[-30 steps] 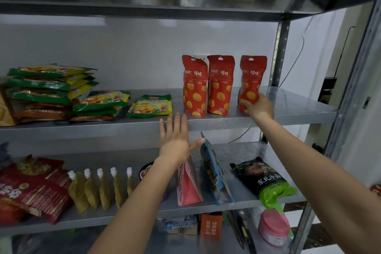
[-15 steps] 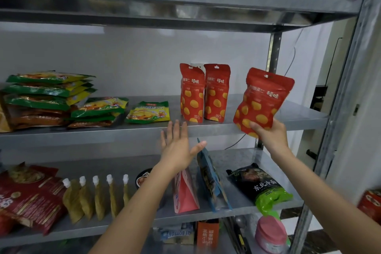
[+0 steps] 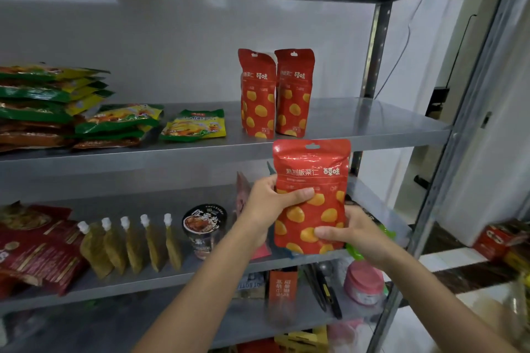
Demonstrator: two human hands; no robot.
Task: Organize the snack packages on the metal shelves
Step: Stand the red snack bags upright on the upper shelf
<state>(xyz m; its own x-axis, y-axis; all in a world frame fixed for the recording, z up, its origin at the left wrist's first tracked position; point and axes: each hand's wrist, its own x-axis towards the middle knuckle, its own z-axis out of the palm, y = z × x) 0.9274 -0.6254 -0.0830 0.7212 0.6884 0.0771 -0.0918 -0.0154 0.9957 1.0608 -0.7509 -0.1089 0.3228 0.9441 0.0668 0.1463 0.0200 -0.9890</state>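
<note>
A red chestnut pouch (image 3: 314,169) is held upright in front of the shelf edge, off the shelf. My left hand (image 3: 271,209) grips its left side with the thumb across the front. My right hand (image 3: 348,233) pinches its lower right corner. Two matching red pouches (image 3: 275,94) stand upright side by side on the middle metal shelf (image 3: 372,126). Green and yellow snack packs (image 3: 195,126) lie flat to their left, beside a stack of green packs (image 3: 43,100).
The lower shelf (image 3: 143,281) carries red packs (image 3: 37,249), a row of spouted sauce pouches (image 3: 129,246), a noodle cup (image 3: 204,228) and a green pack (image 3: 372,238) partly hidden by my hands. Beneath are a pink jar (image 3: 362,281) and boxes. A steel upright (image 3: 447,180) stands at right.
My right hand lifted the rightmost red pouch off the middle shelf and brought it down towards me. My left hand left the shelf edge and took hold of the pouch's left side.
</note>
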